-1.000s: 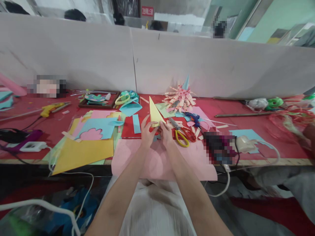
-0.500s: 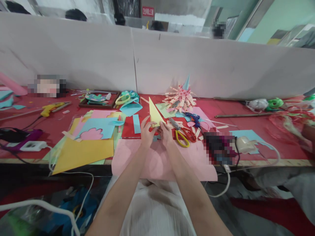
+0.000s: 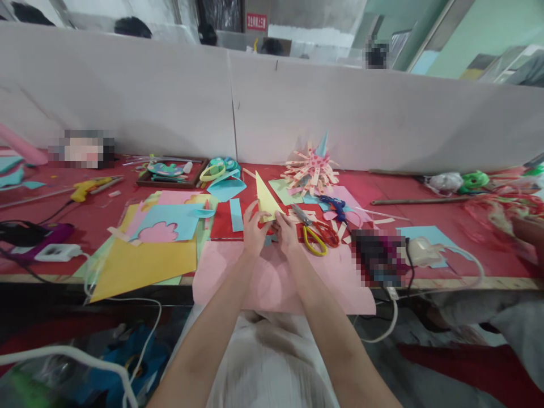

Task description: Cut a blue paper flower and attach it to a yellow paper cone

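Observation:
A pale yellow paper triangle (image 3: 266,198) stands point up between my two hands, over the near part of the red table. My left hand (image 3: 255,229) pinches its lower left edge. My right hand (image 3: 285,229) has its fingers closed on the lower right corner. Under my wrists lies a pink sheet (image 3: 238,277) that hangs over the table's front edge. Yellow-handled scissors (image 3: 313,240) and red-handled scissors (image 3: 328,231) rest just right of my right hand. A light blue strip (image 3: 236,215) lies left of my left hand.
Coloured sheets with a large yellow one (image 3: 144,263) lie left. A yellow glue gun (image 3: 87,188) and a brown tray (image 3: 170,180) are farther back. Behind my hands sits a spiky pink paper piece (image 3: 312,170). Cables, a stick (image 3: 419,200) and another person's hand are at right.
The yellow paper's tip has shifted slightly left and tilted a little. My hands keep their hold in nearly the same place. At right, the other person's hand has moved slightly left.

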{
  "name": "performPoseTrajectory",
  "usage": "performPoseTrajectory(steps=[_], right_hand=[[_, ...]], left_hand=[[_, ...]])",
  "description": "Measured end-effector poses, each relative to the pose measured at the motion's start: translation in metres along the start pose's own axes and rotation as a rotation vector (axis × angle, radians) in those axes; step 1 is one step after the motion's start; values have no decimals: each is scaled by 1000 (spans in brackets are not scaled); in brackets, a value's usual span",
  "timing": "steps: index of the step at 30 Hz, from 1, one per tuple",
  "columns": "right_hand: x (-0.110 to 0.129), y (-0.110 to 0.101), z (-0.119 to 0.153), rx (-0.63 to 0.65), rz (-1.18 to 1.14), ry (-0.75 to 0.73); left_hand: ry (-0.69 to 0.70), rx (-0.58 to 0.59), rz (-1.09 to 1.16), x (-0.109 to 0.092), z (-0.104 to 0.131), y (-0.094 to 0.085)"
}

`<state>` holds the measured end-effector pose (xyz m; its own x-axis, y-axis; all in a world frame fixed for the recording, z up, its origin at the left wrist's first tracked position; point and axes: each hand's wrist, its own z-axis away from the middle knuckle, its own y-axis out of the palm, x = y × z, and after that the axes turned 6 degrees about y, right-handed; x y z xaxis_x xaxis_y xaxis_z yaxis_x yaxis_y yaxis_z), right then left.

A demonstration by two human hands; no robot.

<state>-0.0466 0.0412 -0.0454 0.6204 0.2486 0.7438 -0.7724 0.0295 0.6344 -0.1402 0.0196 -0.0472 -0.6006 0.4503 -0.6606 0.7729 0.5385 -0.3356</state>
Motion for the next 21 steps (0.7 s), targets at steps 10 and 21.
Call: performPoseTrajectory(steps=[10, 21], right_hand=[[1, -1, 1, -14, 36, -3], [2, 1, 3, -5, 52, -22]], left_hand=[[-18, 3, 19, -2, -1, 0], [-28, -10, 30, 1, 0, 1]])
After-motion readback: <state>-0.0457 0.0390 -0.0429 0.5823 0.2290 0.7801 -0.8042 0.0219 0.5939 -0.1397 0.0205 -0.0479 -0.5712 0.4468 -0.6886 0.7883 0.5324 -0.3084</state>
